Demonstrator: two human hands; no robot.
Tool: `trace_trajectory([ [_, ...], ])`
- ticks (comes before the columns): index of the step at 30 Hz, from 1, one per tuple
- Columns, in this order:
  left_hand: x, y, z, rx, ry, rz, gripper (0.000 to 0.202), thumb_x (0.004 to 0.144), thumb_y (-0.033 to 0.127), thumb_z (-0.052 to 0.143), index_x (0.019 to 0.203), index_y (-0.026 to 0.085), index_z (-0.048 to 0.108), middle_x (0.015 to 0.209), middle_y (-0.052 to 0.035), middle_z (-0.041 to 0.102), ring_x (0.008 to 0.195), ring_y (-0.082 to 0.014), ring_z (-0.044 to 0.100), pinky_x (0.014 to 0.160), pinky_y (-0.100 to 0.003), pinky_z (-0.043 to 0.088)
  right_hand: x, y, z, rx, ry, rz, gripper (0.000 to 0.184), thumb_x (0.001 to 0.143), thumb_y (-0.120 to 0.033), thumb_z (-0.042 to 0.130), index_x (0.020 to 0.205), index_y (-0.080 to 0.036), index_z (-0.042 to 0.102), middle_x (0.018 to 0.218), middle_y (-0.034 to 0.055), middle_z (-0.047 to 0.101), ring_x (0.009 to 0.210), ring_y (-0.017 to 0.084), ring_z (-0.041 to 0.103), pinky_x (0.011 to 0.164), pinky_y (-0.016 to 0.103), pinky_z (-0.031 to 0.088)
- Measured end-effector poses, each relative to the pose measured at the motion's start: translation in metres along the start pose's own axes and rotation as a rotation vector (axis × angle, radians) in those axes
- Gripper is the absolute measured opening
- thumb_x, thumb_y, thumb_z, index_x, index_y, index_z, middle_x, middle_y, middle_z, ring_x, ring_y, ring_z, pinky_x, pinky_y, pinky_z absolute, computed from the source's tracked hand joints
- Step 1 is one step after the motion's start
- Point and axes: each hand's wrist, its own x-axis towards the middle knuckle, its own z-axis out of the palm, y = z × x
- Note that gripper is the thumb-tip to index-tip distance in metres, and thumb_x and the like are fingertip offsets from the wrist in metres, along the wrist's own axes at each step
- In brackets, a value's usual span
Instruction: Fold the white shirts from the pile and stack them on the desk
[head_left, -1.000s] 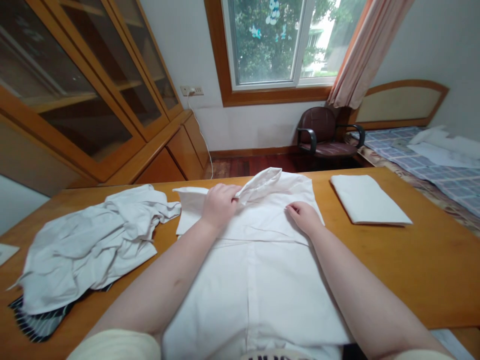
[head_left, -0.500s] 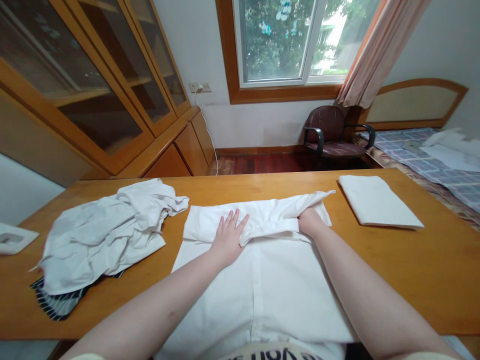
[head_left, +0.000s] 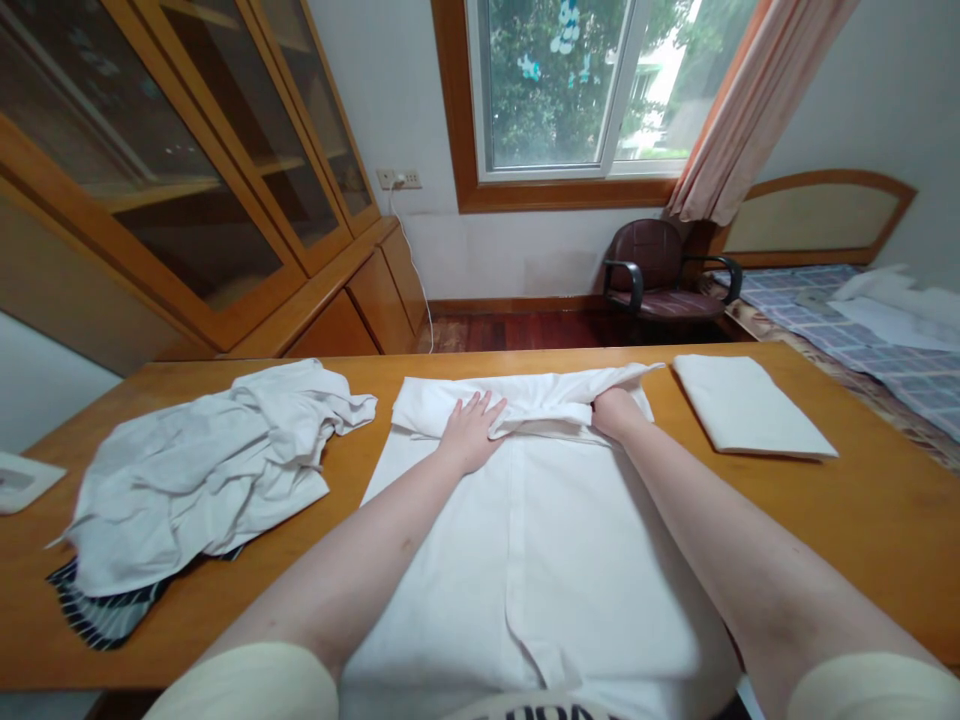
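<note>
A white shirt (head_left: pixel 570 540) with a lengthwise placket lies spread in front of me, its far end folded over into a band. My left hand (head_left: pixel 472 432) rests palm down on that band, fingers stretched and apart. At the band's right end, my right hand (head_left: pixel 616 412) is closed on the shirt's cloth; its fingertips are hidden in the fold. A loose corner of cloth points up and to the right beyond it.
A crumpled pile of white clothing (head_left: pixel 202 470) lies on the wooden table (head_left: pixel 885 540) at left, over a dark striped cloth (head_left: pixel 105 605). A folded white cloth (head_left: pixel 750 405) lies at right. Beyond the table stand a brown armchair (head_left: pixel 656 265) and a glass-door cabinet (head_left: pixel 300 265).
Both hands have moved away from me, taking the shirt's folded band nearer the table's far edge. More of the shirt's flat part shows on the near side.
</note>
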Motion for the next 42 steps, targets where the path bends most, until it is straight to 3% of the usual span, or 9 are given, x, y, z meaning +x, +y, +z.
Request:
trace_trajectory([
  [5, 0.017, -0.010, 0.002, 0.021, 0.014, -0.032, 0.065, 0.085, 0.057, 0.043, 0.143, 0.029, 0.032, 0.151, -0.0100, 0.028, 0.138, -0.0297, 0.024, 0.110, -0.050, 0.017, -0.018, -0.012, 0.000, -0.032, 0.070, -0.027, 0.030, 0.083, -0.025, 0.046, 0.097, -0.014, 0.070, 0.104, 0.0135, 0.068, 0.099, 0.026, 0.060, 0.087, 0.034, 0.043],
  [9, 0.028, -0.016, 0.004, 0.031, 0.021, -0.069, 0.065, 0.086, 0.057, 0.043, 0.143, 0.028, 0.032, 0.150, -0.0099, 0.029, 0.138, -0.0298, 0.024, 0.110, -0.050, 0.017, -0.030, -0.011, 0.014, 0.027, 0.107, -0.002, 0.043, 0.089, -0.038, 0.043, 0.122, -0.015, 0.059, 0.134, 0.0120, 0.052, 0.122, 0.026, 0.046, 0.102, 0.037, 0.034],
  [13, 0.037, -0.019, 0.005, 0.023, 0.034, -0.072, 0.063, 0.086, 0.056, 0.043, 0.142, 0.028, 0.034, 0.150, -0.0102, 0.030, 0.137, -0.0301, 0.025, 0.109, -0.049, 0.018, -0.023, -0.003, 0.024, 0.051, 0.064, -0.030, 0.056, 0.090, -0.047, 0.040, 0.135, -0.014, 0.046, 0.145, 0.0118, 0.038, 0.134, 0.027, 0.032, 0.109, 0.042, 0.025],
  [18, 0.038, -0.021, 0.002, -0.033, 0.060, -0.057, 0.052, 0.090, 0.046, 0.042, 0.139, 0.030, 0.040, 0.147, -0.0064, 0.036, 0.135, -0.0257, 0.031, 0.110, -0.045, 0.021, -0.009, 0.002, 0.024, 0.142, 0.062, -0.026, 0.058, 0.088, -0.050, 0.043, 0.134, -0.015, 0.048, 0.146, 0.0120, 0.037, 0.135, 0.027, 0.030, 0.110, 0.044, 0.022],
  [22, 0.037, -0.021, 0.000, -0.091, 0.080, -0.066, 0.047, 0.091, 0.040, 0.042, 0.136, 0.029, 0.044, 0.145, -0.0042, 0.040, 0.134, -0.0219, 0.034, 0.110, -0.042, 0.023, -0.009, 0.009, 0.025, 0.469, 0.171, -0.001, 0.051, 0.085, -0.049, 0.048, 0.122, -0.015, 0.057, 0.137, 0.0138, 0.048, 0.127, 0.026, 0.042, 0.108, 0.042, 0.028],
  [26, 0.037, -0.021, -0.001, -0.183, 0.114, -0.058, 0.043, 0.089, 0.033, 0.047, 0.131, 0.027, 0.051, 0.141, -0.0040, 0.046, 0.131, -0.0203, 0.039, 0.110, -0.040, 0.024, -0.011, 0.022, 0.026, 1.044, 0.352, 0.197, 0.047, 0.081, -0.052, 0.050, 0.110, -0.016, 0.059, 0.110, 0.0112, 0.064, 0.104, 0.021, 0.059, 0.094, 0.039, 0.044],
  [31, 0.032, -0.022, -0.006, -0.344, 0.158, -0.017, 0.043, 0.080, 0.016, 0.050, 0.120, 0.025, 0.061, 0.123, -0.0013, 0.062, 0.117, -0.0187, 0.054, 0.106, -0.033, 0.033, -0.007, 0.033, 0.026, 1.479, 0.465, 0.326, 0.051, 0.074, -0.051, 0.060, 0.116, -0.024, 0.048, 0.109, 0.0042, 0.059, 0.090, 0.015, 0.064, 0.084, 0.035, 0.052],
  [37, 0.025, -0.033, -0.014, -0.531, 0.202, 0.029, 0.029, 0.077, 0.020, 0.052, 0.099, 0.022, 0.072, 0.100, -0.0021, 0.070, 0.095, -0.0184, 0.062, 0.087, -0.028, 0.046, -0.005, 0.030, 0.025, 1.386, 0.462, 0.220, 0.072, 0.076, -0.048, 0.059, 0.138, -0.033, 0.026, 0.111, 0.0021, 0.053, 0.086, 0.013, 0.062, 0.082, 0.034, 0.052],
  [42, 0.022, -0.041, -0.014, -0.650, 0.262, 0.018, 0.022, 0.074, 0.023, 0.054, 0.084, 0.018, 0.073, 0.087, -0.0034, 0.071, 0.084, -0.0183, 0.063, 0.078, -0.027, 0.047, -0.006, 0.026, 0.023, 1.320, 0.486, 0.232, 0.061, 0.077, -0.050, 0.057, 0.132, -0.030, 0.040, 0.103, 0.0008, 0.052, 0.086, 0.013, 0.060, 0.077, 0.031, 0.053],
])
